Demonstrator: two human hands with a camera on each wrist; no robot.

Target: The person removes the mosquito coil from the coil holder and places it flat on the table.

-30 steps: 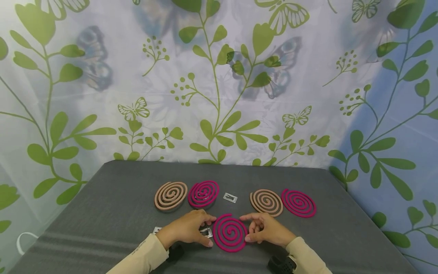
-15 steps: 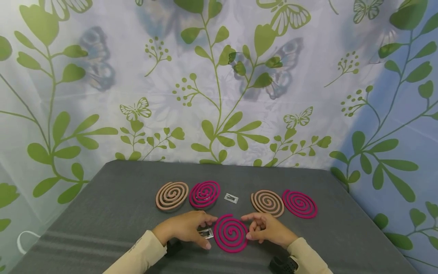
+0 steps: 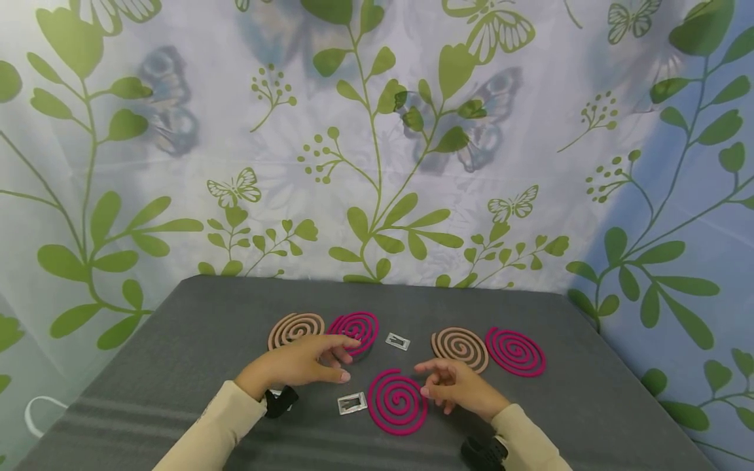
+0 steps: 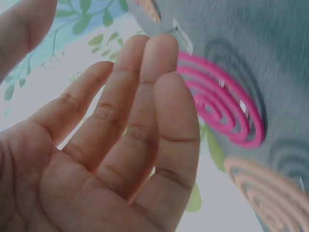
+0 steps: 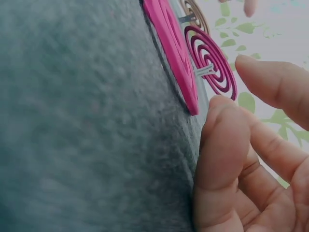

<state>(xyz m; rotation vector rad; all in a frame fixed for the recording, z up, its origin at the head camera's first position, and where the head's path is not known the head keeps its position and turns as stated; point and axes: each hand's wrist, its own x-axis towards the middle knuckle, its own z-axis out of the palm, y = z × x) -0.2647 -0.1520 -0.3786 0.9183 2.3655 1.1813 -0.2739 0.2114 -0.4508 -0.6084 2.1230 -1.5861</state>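
In the head view a pink mosquito coil (image 3: 398,400) lies flat on the grey table in front. Beside its left edge is a metal coil stand (image 3: 351,410). My left hand (image 3: 297,362) hovers with loosely extended fingers, overlapping the raised pink coil (image 3: 366,327) and tan coil (image 3: 294,327) behind it; the left wrist view shows nothing in its palm (image 4: 72,183). My right hand (image 3: 462,388) is by the front coil's right edge, its index finger pointing inward and the other fingers loosely curled. A gap separates those fingers (image 5: 224,150) from the coil in the right wrist view.
Another metal stand (image 3: 398,341) lies flat at mid-table. At the right, a tan coil (image 3: 461,350) and a pink coil (image 3: 516,352) sit side by side. My left wrist partly covers a further stand (image 3: 275,394). A leaf-patterned curtain (image 3: 377,163) hangs behind the table.
My left hand has moved away from the front pink coil, back and left toward the rear coils, uncovering the metal stand. The right hand stays near the front coil, almost unmoved.
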